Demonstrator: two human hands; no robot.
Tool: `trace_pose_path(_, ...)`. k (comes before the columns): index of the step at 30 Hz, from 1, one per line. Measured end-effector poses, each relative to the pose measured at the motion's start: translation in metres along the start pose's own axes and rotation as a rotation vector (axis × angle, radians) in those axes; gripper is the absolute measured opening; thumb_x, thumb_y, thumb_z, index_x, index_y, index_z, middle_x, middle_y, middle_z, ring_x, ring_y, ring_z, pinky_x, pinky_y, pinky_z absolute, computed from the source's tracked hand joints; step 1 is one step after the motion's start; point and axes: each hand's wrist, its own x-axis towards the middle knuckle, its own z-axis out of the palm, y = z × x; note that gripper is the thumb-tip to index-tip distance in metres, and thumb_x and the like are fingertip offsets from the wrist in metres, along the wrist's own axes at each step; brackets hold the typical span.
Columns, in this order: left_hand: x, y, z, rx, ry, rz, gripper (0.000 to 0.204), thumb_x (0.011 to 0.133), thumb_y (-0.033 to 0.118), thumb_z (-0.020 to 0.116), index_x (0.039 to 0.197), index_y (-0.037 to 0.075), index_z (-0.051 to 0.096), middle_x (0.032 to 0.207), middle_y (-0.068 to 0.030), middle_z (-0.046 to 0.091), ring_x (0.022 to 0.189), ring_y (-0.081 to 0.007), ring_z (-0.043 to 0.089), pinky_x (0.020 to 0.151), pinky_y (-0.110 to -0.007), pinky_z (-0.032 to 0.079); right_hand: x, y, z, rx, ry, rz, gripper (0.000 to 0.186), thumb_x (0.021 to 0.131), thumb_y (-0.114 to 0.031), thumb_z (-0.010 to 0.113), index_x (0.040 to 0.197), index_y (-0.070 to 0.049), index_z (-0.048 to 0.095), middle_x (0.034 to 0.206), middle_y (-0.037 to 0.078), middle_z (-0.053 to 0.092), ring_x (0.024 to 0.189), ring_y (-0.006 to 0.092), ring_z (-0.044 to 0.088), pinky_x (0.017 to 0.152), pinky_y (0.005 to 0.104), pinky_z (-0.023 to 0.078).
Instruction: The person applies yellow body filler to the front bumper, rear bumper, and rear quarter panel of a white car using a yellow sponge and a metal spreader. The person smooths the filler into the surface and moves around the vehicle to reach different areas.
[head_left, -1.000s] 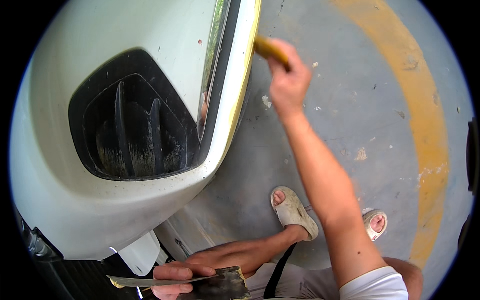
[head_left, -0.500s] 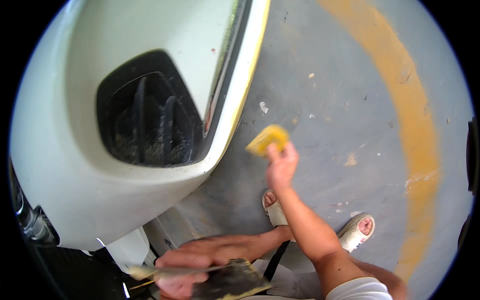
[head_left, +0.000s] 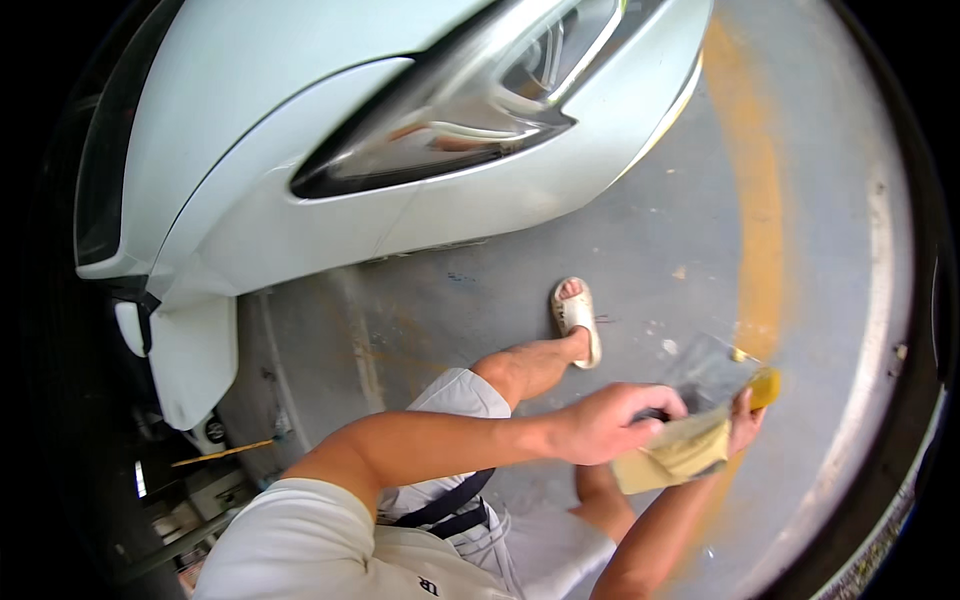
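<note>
My left hand [head_left: 605, 425] is closed on the dark handle of a flat board [head_left: 675, 462], whose face is coated in cream-yellow paste. Beyond it, a grey, blurred plate-like surface [head_left: 705, 370] shows; whether it belongs to the same board I cannot tell. At the board's far right edge, my right hand [head_left: 743, 425] pinches a yellow spreader [head_left: 765, 388]. The spreader is close against the board, and motion blur hides whether they touch. Both hands are out to the right, in front of my legs.
A white car's front corner with its headlight [head_left: 450, 130] fills the upper left. My sandalled foot [head_left: 575, 325] stands on the grey floor [head_left: 640, 260]. An orange painted line [head_left: 760, 200] curves down the right; shelving and clutter [head_left: 195, 505] sit at lower left.
My view has swung from the bumper's vent to the headlight. My left hand has brought the board right and up from the lower edge; the spreader has come back from beside the bumper to the board.
</note>
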Motion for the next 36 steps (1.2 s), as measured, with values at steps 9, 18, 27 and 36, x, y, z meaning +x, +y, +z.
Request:
trace_pose_path(9, -0.223, 0.09, 0.092, -0.401, 0.439, 0.148, 0.023, 0.091, 0.002, 0.044, 0.113, 0.0, 0.052, 0.101, -0.0033, 0.055, 0.095, -0.0079, 0.05, 0.086, -0.024, 0.041, -0.188, -0.156, -0.041, 0.096, -0.419, -0.024, 0.032, 0.091, -0.001, 0.053, 0.122, 0.002, 0.047, 0.112, 0.009, 0.057, 0.099, 0.0196, 0.058, 0.087, 0.0337, 0.049)
trace_pose_path(18, -0.459, 0.137, 0.205, 0.042, 0.833, 0.591, 0.022, 0.089, -0.001, 0.044, 0.108, -0.002, 0.055, 0.097, -0.0028, 0.058, 0.09, -0.0077, 0.052, 0.079, -0.022, 0.045, -0.364, -0.278, -0.045, 0.139, -1.041, -0.097, 0.035, 0.093, -0.005, 0.051, 0.127, 0.0, 0.045, 0.114, 0.008, 0.056, 0.102, 0.019, 0.056, 0.089, 0.0347, 0.047)
trace_pose_path(27, -0.733, 0.115, 0.186, 0.374, 1.036, 0.618, 0.018, 0.084, -0.005, 0.051, 0.1, -0.001, 0.059, 0.089, -0.0086, 0.062, 0.076, -0.0119, 0.056, 0.063, -0.024, 0.045, -0.749, -0.275, 0.132, 0.303, -1.742, 0.021, 0.032, 0.096, -0.014, 0.047, 0.128, -0.007, 0.046, 0.117, 0.005, 0.056, 0.107, 0.0175, 0.055, 0.092, 0.0359, 0.046)
trace_pose_path(36, -0.974, 0.063, 0.132, 0.637, 1.249, 0.717, 0.019, 0.083, -0.004, 0.052, 0.098, 0.003, 0.06, 0.087, -0.0098, 0.063, 0.074, -0.0235, 0.059, 0.064, -0.031, 0.047, -1.032, -0.16, 0.166, 0.237, -2.09, 0.112, 0.032, 0.092, -0.03, 0.056, 0.114, -0.008, 0.05, 0.104, 0.009, 0.057, 0.087, 0.0254, 0.057, 0.064, 0.0351, 0.049)
